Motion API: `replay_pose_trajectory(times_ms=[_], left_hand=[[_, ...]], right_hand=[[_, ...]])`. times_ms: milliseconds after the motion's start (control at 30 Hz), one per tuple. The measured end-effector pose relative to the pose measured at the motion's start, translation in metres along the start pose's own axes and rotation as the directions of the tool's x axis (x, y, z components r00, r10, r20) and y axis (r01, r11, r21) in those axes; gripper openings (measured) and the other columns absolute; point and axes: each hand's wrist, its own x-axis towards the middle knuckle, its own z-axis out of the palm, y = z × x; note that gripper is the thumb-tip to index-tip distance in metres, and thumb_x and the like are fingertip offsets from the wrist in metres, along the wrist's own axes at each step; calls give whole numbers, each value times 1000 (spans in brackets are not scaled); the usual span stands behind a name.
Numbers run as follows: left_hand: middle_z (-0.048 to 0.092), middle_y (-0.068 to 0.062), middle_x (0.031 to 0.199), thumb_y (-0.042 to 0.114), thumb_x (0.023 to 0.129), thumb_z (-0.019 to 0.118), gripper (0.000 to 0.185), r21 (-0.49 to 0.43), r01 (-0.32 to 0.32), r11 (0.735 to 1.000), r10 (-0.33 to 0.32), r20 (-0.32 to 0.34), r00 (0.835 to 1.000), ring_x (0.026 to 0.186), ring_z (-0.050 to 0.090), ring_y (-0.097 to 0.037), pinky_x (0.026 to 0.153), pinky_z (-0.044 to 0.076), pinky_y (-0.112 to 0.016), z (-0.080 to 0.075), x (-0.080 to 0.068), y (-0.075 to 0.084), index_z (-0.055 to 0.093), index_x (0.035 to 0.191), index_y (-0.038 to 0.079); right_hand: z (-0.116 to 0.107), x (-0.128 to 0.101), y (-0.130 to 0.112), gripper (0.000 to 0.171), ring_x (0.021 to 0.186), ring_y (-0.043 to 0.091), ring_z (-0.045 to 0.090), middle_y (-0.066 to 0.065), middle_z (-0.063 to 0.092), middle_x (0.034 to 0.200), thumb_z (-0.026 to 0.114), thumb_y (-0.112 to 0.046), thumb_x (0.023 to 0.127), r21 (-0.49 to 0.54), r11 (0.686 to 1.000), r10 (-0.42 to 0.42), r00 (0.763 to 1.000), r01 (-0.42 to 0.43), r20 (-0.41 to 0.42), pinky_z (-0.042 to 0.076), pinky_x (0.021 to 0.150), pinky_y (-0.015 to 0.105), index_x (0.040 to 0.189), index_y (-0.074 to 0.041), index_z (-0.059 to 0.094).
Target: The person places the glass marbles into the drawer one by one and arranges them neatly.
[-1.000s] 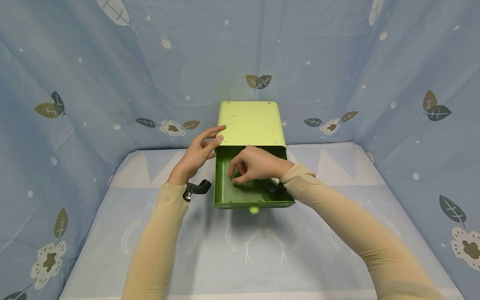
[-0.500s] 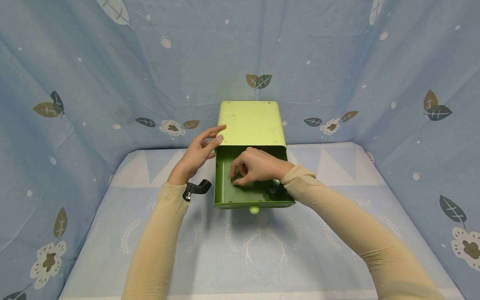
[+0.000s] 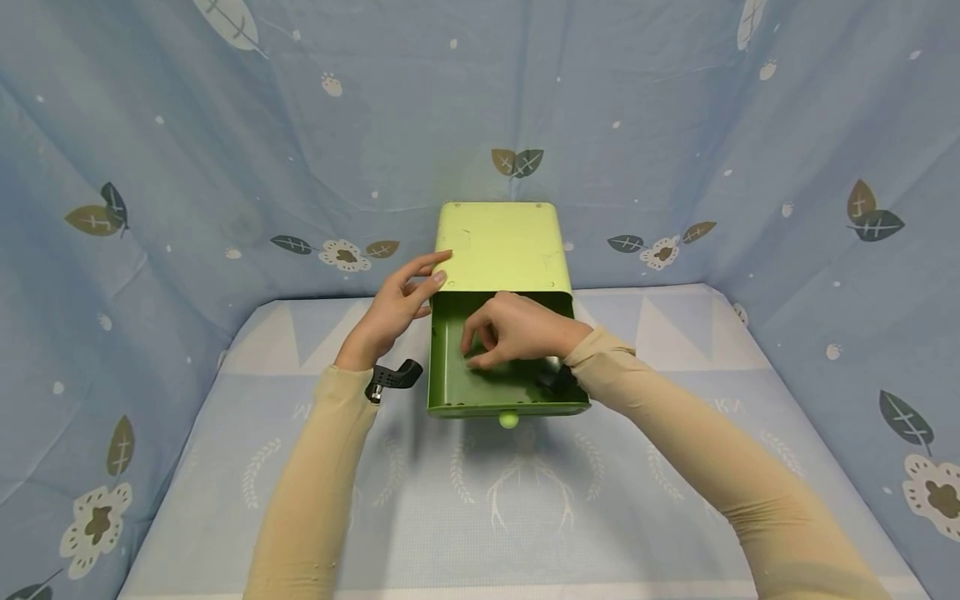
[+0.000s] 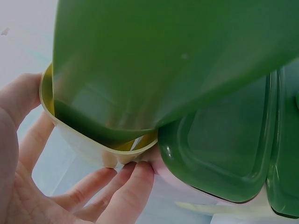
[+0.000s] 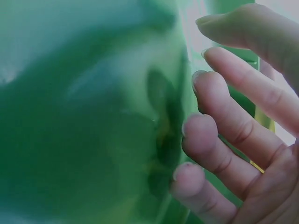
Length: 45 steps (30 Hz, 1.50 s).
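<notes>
A light green metal box [image 3: 498,246] stands at the back of the table with its dark green drawer [image 3: 448,379] pulled out toward me. My left hand [image 3: 393,312] rests against the box's front left corner, fingers straight; in the left wrist view the fingers [image 4: 117,186] lie under the case edge [image 4: 93,140]. My right hand [image 3: 513,329] is inside the drawer, fingertips down near its floor. The right wrist view shows those fingers [image 5: 224,121] loosely spread over the drawer's floor [image 5: 70,140], holding nothing.
A round light green knob [image 3: 508,419] sticks out of the drawer's front. Blue patterned cloth covers the table [image 3: 525,508] and forms walls behind and on both sides. A black camera mount [image 3: 393,377] sits at my left wrist.
A small dark object seen at my right fingertips in the earlier frames no longer shows. The right hand has shifted slightly; the left hand and the box have not moved.
</notes>
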Motion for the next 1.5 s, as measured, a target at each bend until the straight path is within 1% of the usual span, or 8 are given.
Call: replay_pose_trajectory(times_ms=[300,433,567,800,900,1033,1333,1500], left_hand=[[39,-13,161,45,115,60,51,-1,-1,1000,1,2,1000,141,52,-34,120,43,-65,1,0,0,53,164,34],[38,-13,162,45,114,61,51,-2,-3,1000,3,1,1000,141,51,-34,119,43,-65,1,0,-1,54,164,34],[39,-13,161,46,114,61,51,-4,-1,1000,1,-1,1000,142,51,-33,119,43,-65,1,0,-1,54,163,34],[38,-13,162,46,114,61,51,-13,2,1000,-2,2,1000,143,51,-33,120,42,-65,2,-1,-1,54,163,35],[37,-13,162,46,114,61,52,-13,4,1000,-4,0,1000,142,50,-33,120,42,-65,2,-1,0,54,164,34],[38,-13,162,45,114,62,52,-16,7,1000,-7,-4,1000,141,51,-32,120,42,-65,2,-1,1,54,164,34],[39,-12,161,45,114,61,51,-21,11,1000,-11,-5,1000,141,51,-31,119,43,-64,2,-1,0,54,163,35],[38,-12,161,45,114,61,50,-26,12,1000,-12,-3,1000,140,51,-32,119,43,-64,2,0,0,55,163,36]], right_hand=[[-8,-11,-10,13,55,9,53,-9,56,62,88,-22,95,0,1000,14,999,-14,-44,51,63,29,108,-18,85],[-11,-20,-16,13,54,9,50,-10,52,61,88,-23,97,-3,1000,-8,997,7,-75,50,62,30,109,-19,85],[-15,-30,-24,14,53,8,44,-10,46,60,88,-22,97,10,999,-42,991,44,-129,48,62,30,110,-17,85],[-27,-52,-34,18,56,8,39,-11,43,62,90,-18,94,71,995,-54,969,72,-240,42,59,29,110,-12,86],[-32,-63,-36,17,56,9,39,-11,44,63,91,-17,93,94,993,-45,959,74,-278,41,58,29,109,-14,86],[-39,-77,-37,16,56,9,40,-13,44,63,92,-18,93,86,994,-35,945,66,-324,41,58,28,108,-16,87],[-48,-108,-34,25,57,12,53,-14,60,69,91,-7,91,81,996,-8,919,43,-393,47,54,27,111,-21,86],[-50,-125,-29,25,58,14,52,-12,61,71,91,-7,92,93,996,27,897,15,-441,46,55,27,111,-23,86]])
